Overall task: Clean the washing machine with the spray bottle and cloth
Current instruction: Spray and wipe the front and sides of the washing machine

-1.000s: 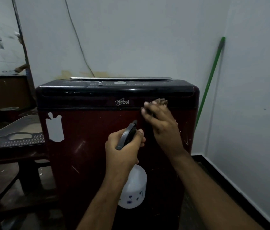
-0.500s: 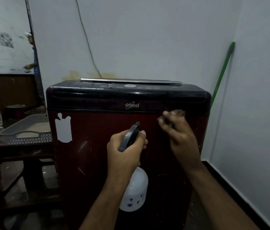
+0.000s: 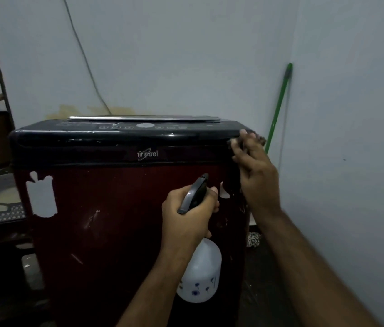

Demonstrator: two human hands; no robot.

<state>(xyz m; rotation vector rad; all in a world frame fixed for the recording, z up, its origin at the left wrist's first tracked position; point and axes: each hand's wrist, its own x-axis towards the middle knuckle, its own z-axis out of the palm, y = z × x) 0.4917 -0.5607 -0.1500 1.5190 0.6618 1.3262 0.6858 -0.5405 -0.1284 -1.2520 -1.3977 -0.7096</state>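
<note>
Wiping washing machine point(image 3: 115, 220) corner, cloth point(image 3: 234, 178) in right hand point(image 3: 257, 175)

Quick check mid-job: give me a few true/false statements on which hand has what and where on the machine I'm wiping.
1. The left hand holds the spray bottle. True.
2. The right hand presses the cloth at the washing machine's upper left corner. False: upper right corner.
3. The bottle stands on the machine's lid. False: it is held in front of the red panel.
4. A green pole leans in the wall corner. True.
</note>
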